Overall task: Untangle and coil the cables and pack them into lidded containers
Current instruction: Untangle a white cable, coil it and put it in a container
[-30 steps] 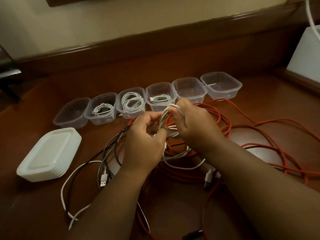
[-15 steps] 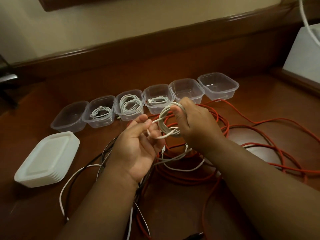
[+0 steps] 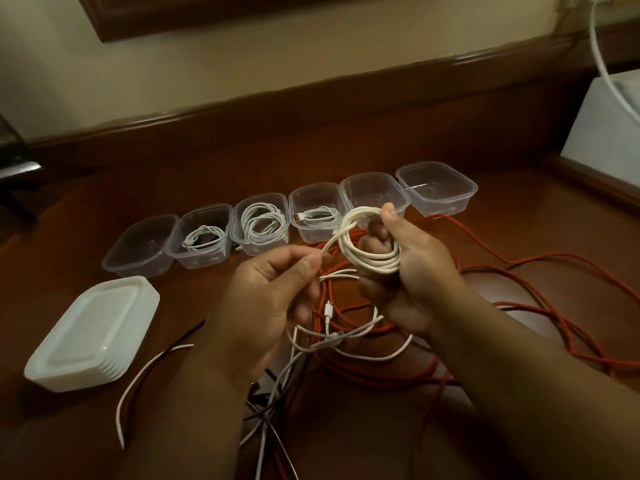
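Observation:
My right hand (image 3: 408, 271) grips a coiled white cable (image 3: 367, 251) wound in several loops, held above the table. My left hand (image 3: 273, 303) pinches the loose end of that same cable between thumb and fingers, just left of the coil. Behind the hands stands a row of clear containers (image 3: 436, 188). Three in the middle of the row (image 3: 261, 223) each hold a coiled white cable; the leftmost and the two on the right hold nothing. A stack of white lids (image 3: 91, 332) lies at the left. Loose white cables (image 3: 349, 341) with plugs hang and lie under my hands.
A long red cable (image 3: 540, 313) sprawls in loops over the wooden table's right half. Black and white cables (image 3: 145, 372) trail near the front edge. A white box (image 3: 609, 133) stands at the far right, a dark wooden ledge (image 3: 311, 102) runs along the back.
The coil in my right hand has risen and tilted toward me. My left hand has come away from the coil and turned palm up, now pinching the cable's free end.

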### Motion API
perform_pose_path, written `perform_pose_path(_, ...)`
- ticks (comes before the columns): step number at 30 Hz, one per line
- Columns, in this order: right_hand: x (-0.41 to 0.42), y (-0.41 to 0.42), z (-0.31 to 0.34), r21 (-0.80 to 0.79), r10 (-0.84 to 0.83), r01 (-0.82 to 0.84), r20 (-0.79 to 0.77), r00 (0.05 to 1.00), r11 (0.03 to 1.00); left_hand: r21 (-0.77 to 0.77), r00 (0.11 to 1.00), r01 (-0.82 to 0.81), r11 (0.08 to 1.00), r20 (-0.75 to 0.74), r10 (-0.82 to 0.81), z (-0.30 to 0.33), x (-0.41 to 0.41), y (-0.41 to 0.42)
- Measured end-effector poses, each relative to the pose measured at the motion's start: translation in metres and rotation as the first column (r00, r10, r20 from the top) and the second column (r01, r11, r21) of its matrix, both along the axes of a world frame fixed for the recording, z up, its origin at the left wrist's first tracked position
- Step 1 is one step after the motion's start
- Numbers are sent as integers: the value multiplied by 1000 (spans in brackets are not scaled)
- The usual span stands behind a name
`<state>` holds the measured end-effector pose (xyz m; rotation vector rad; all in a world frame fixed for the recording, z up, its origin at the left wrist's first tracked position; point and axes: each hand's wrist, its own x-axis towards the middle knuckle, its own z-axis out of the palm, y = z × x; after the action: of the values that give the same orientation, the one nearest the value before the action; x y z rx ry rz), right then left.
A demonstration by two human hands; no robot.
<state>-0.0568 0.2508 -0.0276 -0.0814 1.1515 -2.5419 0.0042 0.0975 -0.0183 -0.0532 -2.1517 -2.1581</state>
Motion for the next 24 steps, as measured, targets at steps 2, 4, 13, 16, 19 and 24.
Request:
perform_pose_path(2, 4, -4, -1, -120, 36, -35, 8, 999, 992, -28, 993, -84, 996, -83, 81, -5, -1, 6)
perform_pose_path(4, 10, -9, -1, -176, 45, -47, -16, 999, 983, -68, 978, -167, 984, -138, 156, -7, 0, 13)
perform_pose_path(13, 21, -13, -9, 377, -182, 379, -464, 867, 845, 225, 976, -211, 951, -11, 220, -13, 0, 30)
perform_pose_path(16, 21, -12, -9, 362, -192, 475, -597, 779, 802, 208, 989, -136, 969, -30, 146, -18, 3, 35)
perform_pose_path(19, 19, -13, -14, 358, -145, 488, -670, 728, 796, 224, 983, -167, 960, -32, 179, -21, 3, 38)
perform_pose_path(24, 14, -14, -20, 422, -34, 435, -686, 727, 795, 516, 995, -98, 851, 45, 87, -13, 1, 28)
